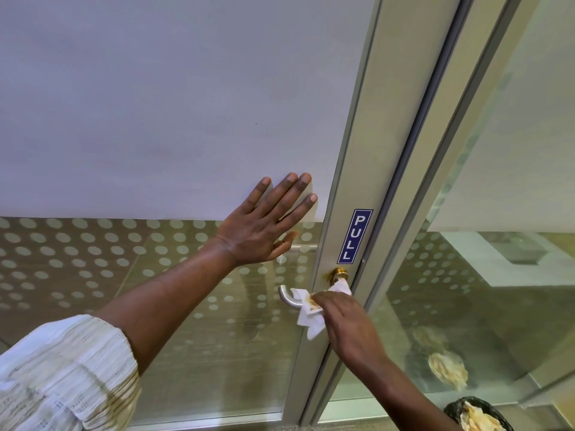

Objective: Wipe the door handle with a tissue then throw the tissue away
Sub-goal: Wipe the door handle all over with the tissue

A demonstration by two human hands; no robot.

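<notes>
Head view, looking down at a glass door (186,119) with a frosted upper panel and a dotted band below. Left hand (264,225) flat on the glass, all 5 fingers spread apart, palm pressed just left of the door's metal frame (361,150), near the lower edge of the frosted panel. Right hand (345,325) lower down, fingers closed together on a white tissue (311,318), pinching it against the door handle (287,298). Tissue draped over the handle's lever, stained brown near the fingertips, loose corners hanging below. Only the curved silver end of the lever showing left of the tissue; brass-coloured base (337,273) of the handle visible just above it, on the frame. Blue PULL sticker (354,236) upright on the frame, directly above the handle. Light knitted sleeve (62,374) pushed up the left arm at the bottom left corner. Bin with a black liner (479,413) at the bottom right, beyond the door's edge, crumpled stained paper inside.
</notes>
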